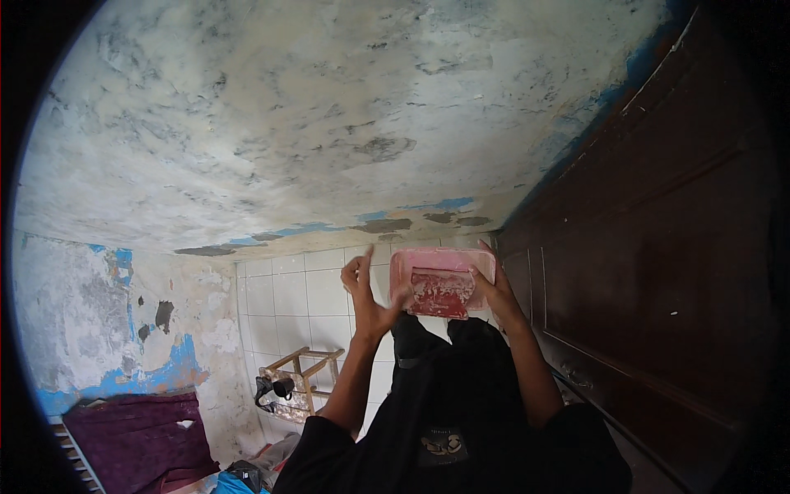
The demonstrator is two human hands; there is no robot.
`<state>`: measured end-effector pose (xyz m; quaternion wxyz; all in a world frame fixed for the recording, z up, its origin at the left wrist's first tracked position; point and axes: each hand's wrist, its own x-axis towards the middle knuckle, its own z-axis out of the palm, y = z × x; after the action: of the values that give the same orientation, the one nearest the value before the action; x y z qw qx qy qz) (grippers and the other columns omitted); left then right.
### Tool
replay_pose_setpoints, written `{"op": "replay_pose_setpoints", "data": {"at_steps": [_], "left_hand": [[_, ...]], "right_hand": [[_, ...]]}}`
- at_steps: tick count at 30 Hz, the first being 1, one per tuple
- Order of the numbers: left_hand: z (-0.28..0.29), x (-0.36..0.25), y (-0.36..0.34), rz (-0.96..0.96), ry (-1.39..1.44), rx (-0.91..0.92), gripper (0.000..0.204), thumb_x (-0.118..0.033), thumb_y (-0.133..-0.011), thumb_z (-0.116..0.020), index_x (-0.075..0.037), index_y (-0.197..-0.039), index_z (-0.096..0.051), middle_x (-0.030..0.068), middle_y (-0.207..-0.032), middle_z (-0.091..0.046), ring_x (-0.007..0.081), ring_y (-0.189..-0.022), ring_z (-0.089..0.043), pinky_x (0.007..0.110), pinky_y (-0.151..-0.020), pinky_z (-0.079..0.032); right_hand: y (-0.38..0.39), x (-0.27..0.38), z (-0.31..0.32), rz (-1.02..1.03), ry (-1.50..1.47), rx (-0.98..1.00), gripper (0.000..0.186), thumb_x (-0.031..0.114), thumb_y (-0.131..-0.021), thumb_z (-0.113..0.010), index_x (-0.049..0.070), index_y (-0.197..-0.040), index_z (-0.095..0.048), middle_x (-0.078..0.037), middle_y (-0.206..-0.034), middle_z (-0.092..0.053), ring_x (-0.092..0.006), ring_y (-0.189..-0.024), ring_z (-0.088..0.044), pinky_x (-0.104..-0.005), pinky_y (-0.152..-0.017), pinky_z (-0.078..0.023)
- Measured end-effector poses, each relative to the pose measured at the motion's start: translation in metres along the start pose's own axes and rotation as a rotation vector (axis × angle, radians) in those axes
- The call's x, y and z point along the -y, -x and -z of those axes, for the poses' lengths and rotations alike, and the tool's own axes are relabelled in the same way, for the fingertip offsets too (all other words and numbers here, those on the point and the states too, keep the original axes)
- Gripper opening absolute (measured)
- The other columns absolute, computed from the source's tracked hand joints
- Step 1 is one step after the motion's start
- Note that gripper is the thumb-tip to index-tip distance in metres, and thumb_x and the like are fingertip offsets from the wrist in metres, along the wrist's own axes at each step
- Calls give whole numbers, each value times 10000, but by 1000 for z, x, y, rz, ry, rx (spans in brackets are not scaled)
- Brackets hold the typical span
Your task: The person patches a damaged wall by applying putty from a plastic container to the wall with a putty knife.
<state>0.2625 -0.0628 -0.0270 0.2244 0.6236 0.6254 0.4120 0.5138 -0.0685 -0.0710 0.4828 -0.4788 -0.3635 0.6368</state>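
Note:
A pink rectangular plastic tub [443, 258] is held out in front of my body. Whitish residue smears the deep-red rectangular area [440, 295] in it; I cannot tell whether that is its floor or a separate plate. My right hand [500, 298] grips the tub's right side, thumb over the rim and fingers along the outside. At the tub's left side is my left hand [370, 300], open, with its index finger stretched up, the other fingers partly bent and the thumb spread toward the rim. Whether that thumb touches the tub is unclear.
Ahead stands a patchy, plastered wall [288, 123] with grey and blue spots. A dark brown door [658, 222] is close on my right. On the white tiled floor [325, 284] at left stands a wooden stool [317, 366] bearing black items. Purple cloth [140, 440] hangs at lower left.

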Motion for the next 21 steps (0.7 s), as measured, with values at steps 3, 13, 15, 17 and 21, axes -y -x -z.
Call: {"op": "replay_pose_setpoints", "data": {"at_steps": [3, 13, 15, 17, 21], "left_hand": [[23, -56, 3, -391, -219, 531, 818, -527, -673, -834, -189, -1364, -557, 102, -1239, -539, 298, -1195, -475, 516, -1066, -269], [-10, -45, -25, -697, -428, 502, 339, -106, -813, -618, -157, -1143, -679, 28, -1060, -689, 229, -992, -665, 389, -913, -503], [-14, -45, -26, -623, -412, 537, 330, -85, -818, -604, -144, -1134, -676, 43, -1073, -692, 246, -980, -671, 388, -892, -517], [-20, -47, -28, -561, -384, 580, 321, -65, -822, -589, -132, -1125, -672, 57, -1086, -695, 262, -969, -678, 386, -871, -531], [-28, -59, -30, -494, -384, 484, 335, -53, -816, -572, -111, -1134, -664, 90, -1080, -704, 284, -962, -684, 381, -840, -547]], "right_hand": [[-3, -2, -1, -18, -18, -41, 562, 192, -992, -587, 101, -1492, -347, -123, -1423, -439, -212, -1339, -387, -338, -1107, -312], [-2, -10, 2, 89, 139, -43, 510, 246, -1037, -499, 69, -1489, -342, -124, -1488, -387, -216, -1377, -350, -351, -1147, -255], [0, -7, 0, 45, 13, -48, 508, 308, -1061, -423, 68, -1499, -326, -133, -1508, -362, -223, -1391, -335, -364, -1158, -242], [1, -13, 4, 85, 12, -54, 529, 362, -1065, -379, 68, -1501, -322, -138, -1504, -364, -228, -1387, -341, -368, -1152, -254], [3, -18, 9, 80, -86, -41, 628, 508, -1055, -252, 75, -1505, -317, -146, -1492, -373, -236, -1373, -367, -371, -1136, -292]]}}
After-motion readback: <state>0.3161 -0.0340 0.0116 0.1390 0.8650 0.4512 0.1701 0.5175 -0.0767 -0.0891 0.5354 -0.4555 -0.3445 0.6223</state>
